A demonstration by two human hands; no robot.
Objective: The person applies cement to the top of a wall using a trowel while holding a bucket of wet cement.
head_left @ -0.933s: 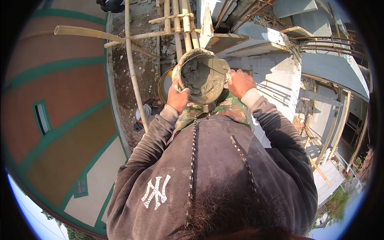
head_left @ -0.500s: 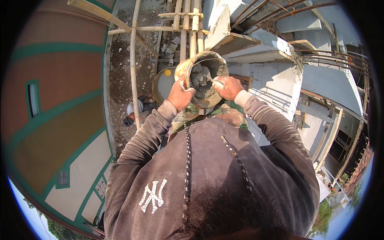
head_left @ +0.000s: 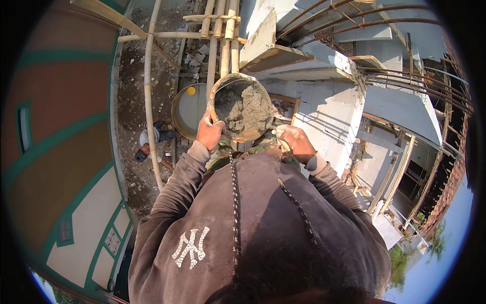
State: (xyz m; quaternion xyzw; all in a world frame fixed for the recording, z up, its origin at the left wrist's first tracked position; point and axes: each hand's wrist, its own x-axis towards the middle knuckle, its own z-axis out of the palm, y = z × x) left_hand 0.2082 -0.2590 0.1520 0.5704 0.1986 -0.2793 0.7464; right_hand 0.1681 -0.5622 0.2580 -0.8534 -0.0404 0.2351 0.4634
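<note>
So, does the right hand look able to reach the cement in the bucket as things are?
Probably yes: the right hand is near the bucket, whose open top leaves the cement uncovered, and the left hand grips the opposite side.

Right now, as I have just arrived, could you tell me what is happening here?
The left hand holds a bucket of grey, mortar-like mix by its rim. The right hand appears clear of the bucket; I cannot tell whether it holds a tool. A second round container is left of the bucket, and another person shows behind a bamboo pole.
</note>
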